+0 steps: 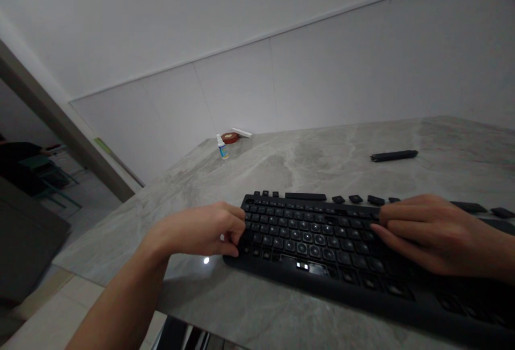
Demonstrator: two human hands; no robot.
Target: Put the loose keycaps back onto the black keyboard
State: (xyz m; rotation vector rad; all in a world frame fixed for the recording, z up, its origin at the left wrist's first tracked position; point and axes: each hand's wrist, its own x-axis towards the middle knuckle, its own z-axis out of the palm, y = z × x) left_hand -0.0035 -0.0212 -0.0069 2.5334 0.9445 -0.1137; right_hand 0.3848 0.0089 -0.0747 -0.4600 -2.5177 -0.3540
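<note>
A black keyboard (309, 234) lies at an angle on the grey marbled table, its long front edge toward me. Its space bar slot and several key positions along the bottom row are bare. My left hand (219, 229) is closed around the keyboard's left edge, thumb at the front corner. My right hand (426, 232) is over the right part of the keyboard, thumb and fingers pinched together at the keys. Whatever may be between those fingertips is hidden. Just behind the keyboard lie a loose space bar (306, 196) and several loose keycaps (356, 198).
Farther back on the table (314, 162) lies a slim black tool or pen (394, 155). A small white spray bottle (222, 147) stands at the far left, by a reddish-brown round object (230, 137) and a white strip (242, 132). A wall rises behind the table.
</note>
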